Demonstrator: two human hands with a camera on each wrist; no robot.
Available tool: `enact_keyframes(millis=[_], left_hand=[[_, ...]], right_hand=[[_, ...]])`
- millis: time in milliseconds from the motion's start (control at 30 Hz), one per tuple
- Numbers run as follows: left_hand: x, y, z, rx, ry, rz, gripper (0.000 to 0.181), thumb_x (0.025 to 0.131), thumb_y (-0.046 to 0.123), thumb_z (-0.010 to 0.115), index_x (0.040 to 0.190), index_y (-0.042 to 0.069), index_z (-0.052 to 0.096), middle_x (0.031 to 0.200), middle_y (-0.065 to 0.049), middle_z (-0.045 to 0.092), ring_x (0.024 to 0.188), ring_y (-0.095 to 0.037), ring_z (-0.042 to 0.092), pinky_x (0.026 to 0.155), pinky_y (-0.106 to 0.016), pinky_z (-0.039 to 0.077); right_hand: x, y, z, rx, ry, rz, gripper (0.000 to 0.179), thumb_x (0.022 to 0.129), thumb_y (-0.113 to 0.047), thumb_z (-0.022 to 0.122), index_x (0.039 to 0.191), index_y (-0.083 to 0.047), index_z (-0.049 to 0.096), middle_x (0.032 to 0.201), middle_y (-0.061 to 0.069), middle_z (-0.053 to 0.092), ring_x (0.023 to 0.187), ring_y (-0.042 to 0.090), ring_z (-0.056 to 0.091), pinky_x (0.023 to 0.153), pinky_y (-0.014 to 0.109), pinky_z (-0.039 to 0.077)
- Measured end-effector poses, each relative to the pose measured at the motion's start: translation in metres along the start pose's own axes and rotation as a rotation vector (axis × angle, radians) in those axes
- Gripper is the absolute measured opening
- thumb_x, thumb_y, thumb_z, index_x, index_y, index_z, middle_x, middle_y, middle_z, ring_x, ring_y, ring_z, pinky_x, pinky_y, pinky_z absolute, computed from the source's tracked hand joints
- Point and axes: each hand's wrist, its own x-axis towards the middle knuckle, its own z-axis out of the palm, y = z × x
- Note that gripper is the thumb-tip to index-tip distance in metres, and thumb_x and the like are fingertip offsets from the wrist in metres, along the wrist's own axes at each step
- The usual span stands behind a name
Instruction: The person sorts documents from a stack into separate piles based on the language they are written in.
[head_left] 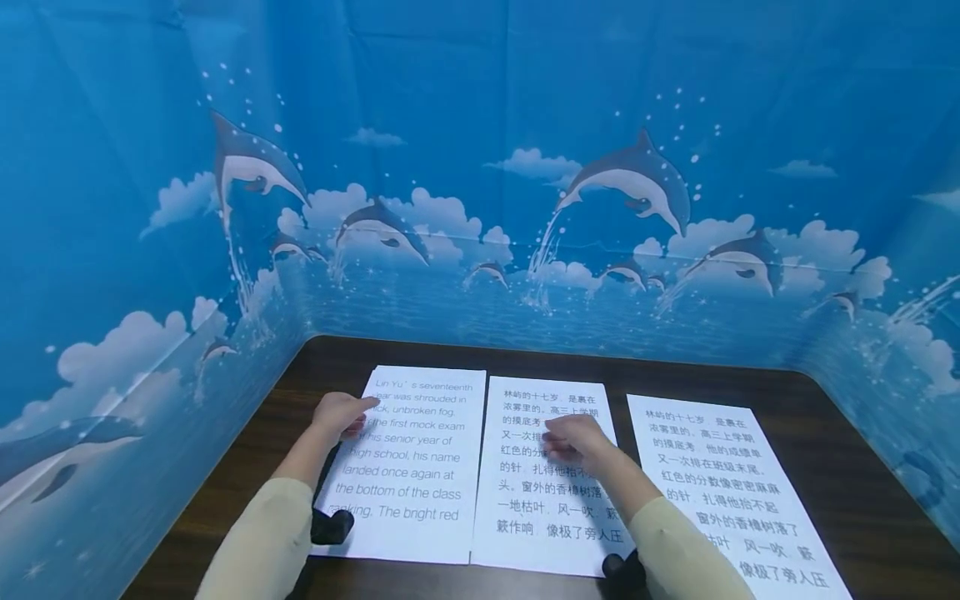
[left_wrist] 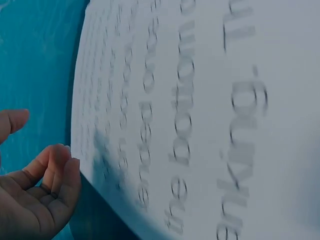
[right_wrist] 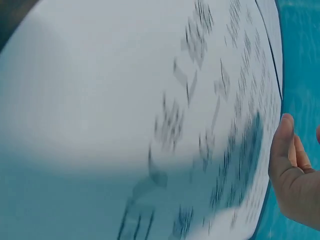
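In the head view, a white sheet printed in English [head_left: 412, 479] lies at the left on the dark table. Beside it is a middle sheet with Chinese characters [head_left: 517, 492]. My left hand [head_left: 341, 414] is at the English sheet's left edge, fingers loosely bent and thumb apart; in the left wrist view that hand [left_wrist: 42, 190] has nothing in its grasp. Over the middle sheet is my right hand [head_left: 576, 440], hiding some characters. Its fingers also bend loosely around nothing, as the right wrist view of the hand [right_wrist: 297, 180] shows.
A third sheet, also in Chinese [head_left: 712, 467], lies slightly askew to the right, partly covered by the right sleeve [head_left: 678, 546]. Dark wood-grain table [head_left: 555, 362] surrounds the papers. Blue dolphin-print sheeting [head_left: 465, 100] rises behind and along both sides.
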Motion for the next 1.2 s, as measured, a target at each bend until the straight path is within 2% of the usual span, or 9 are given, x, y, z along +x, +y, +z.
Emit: enact_keyframes(millis=[133,200,367,467,700,867,1000,1200], left_hand=[[-0.027,0.035,0.014,-0.016,-0.091,0.002,0.050,0.077,0.033,0.062,0.105,-0.004,0.047,0.095,-0.018,0.053,0.078,-0.025,0.054,0.050,-0.017,0.043],[-0.037,0.049,0.023,-0.040,-0.140,0.007,0.053,0.076,0.032,0.063,0.109,-0.005,0.045,0.096,-0.018,0.053,0.079,-0.025,0.055,0.056,-0.022,0.046],[-0.058,0.073,0.049,-0.106,-0.272,0.021,0.055,0.077,0.033,0.062,0.113,-0.005,0.043,0.097,-0.017,0.054,0.084,-0.026,0.055,0.068,-0.030,0.048],[-0.068,0.082,0.062,-0.143,-0.332,0.030,0.052,0.079,0.032,0.060,0.111,-0.006,0.046,0.096,-0.016,0.056,0.083,-0.025,0.057,0.067,-0.030,0.048],[-0.085,0.090,0.089,-0.179,-0.423,0.052,0.044,0.080,0.025,0.057,0.109,-0.008,0.049,0.091,-0.015,0.058,0.080,-0.024,0.059,0.068,-0.032,0.049],[-0.091,0.086,0.103,-0.157,-0.443,0.046,0.049,0.079,0.024,0.058,0.113,-0.009,0.046,0.092,-0.018,0.057,0.083,-0.027,0.058,0.069,-0.033,0.048],[-0.093,0.083,0.111,-0.168,-0.468,0.022,0.049,0.080,0.025,0.058,0.114,-0.008,0.045,0.092,-0.017,0.056,0.083,-0.026,0.058,0.069,-0.032,0.048],[-0.098,0.083,0.117,-0.189,-0.477,0.026,0.051,0.079,0.023,0.058,0.115,-0.010,0.042,0.096,-0.020,0.054,0.088,-0.029,0.055,0.072,-0.034,0.047]], right_hand=[[-0.002,-0.002,-0.025,0.029,0.050,-0.008,0.037,0.082,-0.013,0.055,0.112,0.007,0.046,0.088,0.017,0.058,0.071,0.023,0.060,0.062,0.028,0.048],[-0.003,-0.003,-0.036,0.045,0.059,-0.013,0.039,0.083,-0.013,0.055,0.114,0.008,0.044,0.090,0.019,0.058,0.071,0.023,0.060,0.063,0.029,0.049],[-0.006,-0.005,-0.060,0.069,0.061,-0.025,0.044,0.083,-0.012,0.054,0.119,0.010,0.039,0.097,0.022,0.056,0.071,0.022,0.061,0.064,0.029,0.048],[-0.008,-0.004,-0.072,0.067,0.068,-0.023,0.044,0.084,-0.012,0.053,0.119,0.011,0.039,0.097,0.021,0.057,0.071,0.022,0.061,0.064,0.028,0.048],[-0.015,0.001,-0.089,0.004,0.117,-0.008,0.046,0.083,-0.015,0.054,0.118,0.012,0.039,0.091,0.017,0.056,0.076,0.024,0.058,0.069,0.031,0.048],[-0.018,0.006,-0.095,-0.062,0.149,0.030,0.049,0.083,-0.018,0.054,0.119,0.012,0.038,0.101,0.022,0.051,0.088,0.031,0.054,0.074,0.037,0.046],[-0.020,0.012,-0.100,-0.055,0.125,0.046,0.055,0.083,-0.020,0.054,0.122,0.013,0.032,0.110,0.027,0.045,0.099,0.037,0.047,0.077,0.042,0.044],[-0.025,0.015,-0.105,-0.015,0.114,0.061,0.059,0.082,-0.022,0.055,0.123,0.012,0.029,0.111,0.027,0.044,0.100,0.037,0.047,0.076,0.043,0.044]])
